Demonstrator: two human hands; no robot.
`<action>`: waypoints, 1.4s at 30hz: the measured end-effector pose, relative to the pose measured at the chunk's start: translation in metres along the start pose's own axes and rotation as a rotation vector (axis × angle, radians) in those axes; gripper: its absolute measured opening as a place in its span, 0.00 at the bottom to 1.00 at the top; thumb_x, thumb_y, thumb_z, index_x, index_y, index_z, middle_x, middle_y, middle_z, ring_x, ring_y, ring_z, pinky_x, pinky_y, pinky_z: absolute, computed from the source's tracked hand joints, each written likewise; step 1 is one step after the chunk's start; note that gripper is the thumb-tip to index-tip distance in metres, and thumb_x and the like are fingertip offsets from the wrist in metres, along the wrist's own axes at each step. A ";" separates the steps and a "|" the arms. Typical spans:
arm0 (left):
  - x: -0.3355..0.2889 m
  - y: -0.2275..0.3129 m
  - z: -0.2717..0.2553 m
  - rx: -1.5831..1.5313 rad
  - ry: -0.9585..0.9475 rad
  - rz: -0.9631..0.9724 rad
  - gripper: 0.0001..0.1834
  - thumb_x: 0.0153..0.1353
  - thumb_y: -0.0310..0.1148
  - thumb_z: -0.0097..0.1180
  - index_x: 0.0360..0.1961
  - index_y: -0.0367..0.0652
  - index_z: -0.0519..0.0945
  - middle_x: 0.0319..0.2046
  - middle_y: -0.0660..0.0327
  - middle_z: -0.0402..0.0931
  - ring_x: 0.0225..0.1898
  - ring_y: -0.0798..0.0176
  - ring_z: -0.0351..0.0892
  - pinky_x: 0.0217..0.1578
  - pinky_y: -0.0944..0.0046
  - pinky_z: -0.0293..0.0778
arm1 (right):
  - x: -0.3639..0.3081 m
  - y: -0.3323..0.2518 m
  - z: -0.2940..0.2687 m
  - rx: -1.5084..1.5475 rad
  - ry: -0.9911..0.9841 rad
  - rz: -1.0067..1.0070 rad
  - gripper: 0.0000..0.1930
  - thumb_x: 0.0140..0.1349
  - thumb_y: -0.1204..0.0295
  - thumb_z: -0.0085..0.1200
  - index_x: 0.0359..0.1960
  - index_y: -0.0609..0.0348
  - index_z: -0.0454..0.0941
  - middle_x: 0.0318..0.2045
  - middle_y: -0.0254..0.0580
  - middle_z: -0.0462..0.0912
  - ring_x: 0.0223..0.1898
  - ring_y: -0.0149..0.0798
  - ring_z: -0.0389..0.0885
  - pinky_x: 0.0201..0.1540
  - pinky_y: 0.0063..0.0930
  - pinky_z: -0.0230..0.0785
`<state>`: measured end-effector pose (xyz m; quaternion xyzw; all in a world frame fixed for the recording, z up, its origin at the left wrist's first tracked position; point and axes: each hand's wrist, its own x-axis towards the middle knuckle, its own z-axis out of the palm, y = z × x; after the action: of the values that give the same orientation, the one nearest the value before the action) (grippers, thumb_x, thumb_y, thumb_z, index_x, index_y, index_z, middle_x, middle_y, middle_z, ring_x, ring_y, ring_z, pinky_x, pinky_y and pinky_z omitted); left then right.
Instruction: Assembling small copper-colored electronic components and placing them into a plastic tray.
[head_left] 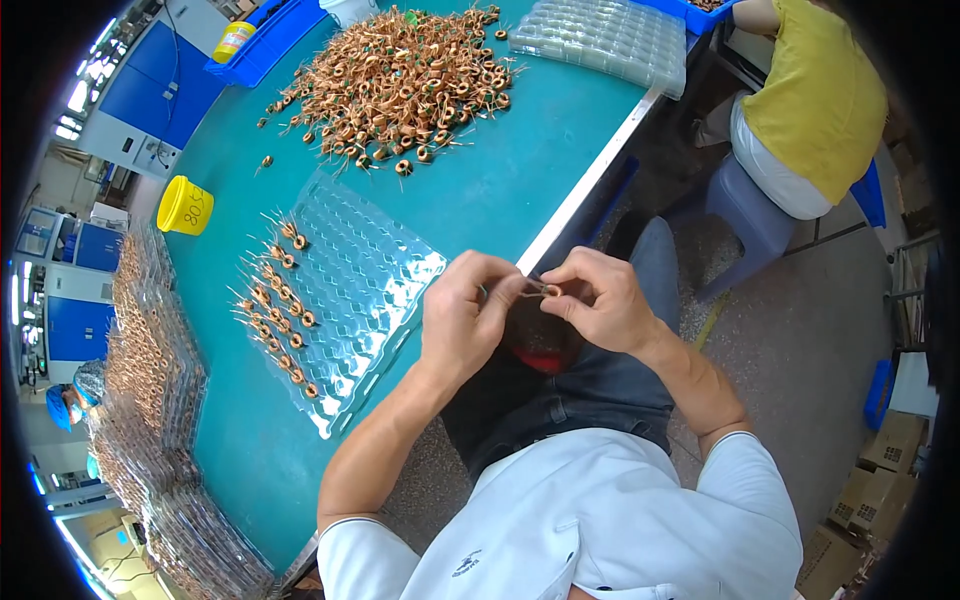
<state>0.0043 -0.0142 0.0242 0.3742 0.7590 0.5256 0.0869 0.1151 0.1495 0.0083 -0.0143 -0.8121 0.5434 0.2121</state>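
Between my two hands, just off the table's edge, is a small copper-wound ring coil (552, 291) with wire leads. My right hand (602, 300) pinches the ring between thumb and fingers. My left hand (470, 308) is closed on the coil's wire leads at its fingertips. Left of my hands a clear plastic tray (365, 250) with rows of pockets lies on the green table (240, 400). Several coils (280, 310) sit in the tray's left rows, leads pointing left. Farther back rises a big heap of loose coils (400, 85).
A yellow tub (185, 206) stands at the table's left edge, near tall stacks of filled trays (160, 400). Stacked clear trays (600, 45) lie at the back right, a blue bin (265, 45) at the back left. A person in yellow (815, 100) sits on a stool (750, 220) at right.
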 end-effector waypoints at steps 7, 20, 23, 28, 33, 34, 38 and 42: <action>-0.012 0.007 0.014 -0.492 -0.196 -0.324 0.22 0.62 0.33 0.65 0.53 0.31 0.76 0.45 0.56 0.78 0.44 0.67 0.80 0.44 0.68 0.77 | -0.013 0.017 0.028 0.254 0.307 -0.052 0.11 0.55 0.81 0.66 0.39 0.64 0.77 0.32 0.39 0.81 0.33 0.28 0.82 0.34 0.19 0.76; -0.014 -0.001 -0.001 -0.429 -0.388 -0.364 0.17 0.64 0.38 0.62 0.46 0.35 0.82 0.28 0.63 0.81 0.29 0.74 0.78 0.32 0.71 0.76 | 0.020 0.002 0.000 0.486 -0.148 0.169 0.08 0.65 0.74 0.57 0.43 0.65 0.80 0.32 0.35 0.81 0.29 0.23 0.77 0.30 0.17 0.70; -0.011 -0.001 -0.007 -0.423 -0.411 -0.404 0.17 0.64 0.39 0.62 0.43 0.35 0.83 0.26 0.63 0.80 0.28 0.73 0.78 0.31 0.70 0.77 | 0.024 0.002 0.000 0.227 -0.166 -0.025 0.04 0.64 0.77 0.57 0.37 0.66 0.79 0.27 0.35 0.80 0.24 0.23 0.77 0.27 0.16 0.70; -0.015 0.000 -0.018 -0.530 -0.315 -0.494 0.14 0.64 0.37 0.61 0.41 0.34 0.84 0.26 0.64 0.81 0.27 0.73 0.78 0.29 0.71 0.76 | 0.029 0.005 0.020 0.531 -0.105 0.152 0.04 0.65 0.77 0.56 0.36 0.66 0.79 0.24 0.34 0.79 0.22 0.23 0.76 0.26 0.17 0.71; -0.036 -0.001 -0.062 -0.400 -0.076 -0.616 0.14 0.65 0.34 0.59 0.45 0.35 0.83 0.32 0.63 0.82 0.31 0.72 0.79 0.30 0.72 0.74 | 0.099 0.006 0.044 0.467 -0.088 0.151 0.07 0.69 0.74 0.51 0.41 0.66 0.78 0.27 0.35 0.78 0.24 0.26 0.76 0.26 0.19 0.69; -0.044 -0.001 -0.074 -0.370 0.013 -0.616 0.13 0.65 0.33 0.59 0.46 0.36 0.82 0.32 0.64 0.82 0.32 0.73 0.79 0.31 0.72 0.73 | 0.121 0.009 0.048 0.171 -0.100 0.029 0.08 0.67 0.75 0.53 0.44 0.63 0.78 0.29 0.36 0.79 0.26 0.27 0.77 0.28 0.19 0.70; -0.074 -0.028 -0.122 -0.126 0.457 -0.346 0.15 0.67 0.28 0.57 0.52 0.39 0.69 0.31 0.64 0.76 0.32 0.73 0.74 0.32 0.73 0.69 | 0.200 0.041 0.082 -0.603 -0.140 -0.619 0.15 0.52 0.81 0.52 0.41 0.55 0.82 0.42 0.40 0.81 0.48 0.45 0.77 0.52 0.33 0.70; -0.096 -0.046 -0.173 0.242 0.663 -0.278 0.04 0.61 0.29 0.63 0.33 0.41 0.81 0.39 0.63 0.75 0.37 0.70 0.72 0.35 0.71 0.70 | 0.231 0.054 0.092 -0.827 -0.400 -0.710 0.18 0.48 0.84 0.53 0.43 0.58 0.81 0.43 0.39 0.79 0.47 0.44 0.74 0.51 0.32 0.70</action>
<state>-0.0412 -0.2118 0.0340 0.0847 0.8461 0.5079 -0.1379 -0.1392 0.1496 0.0067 0.2803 -0.9362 0.0687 0.2006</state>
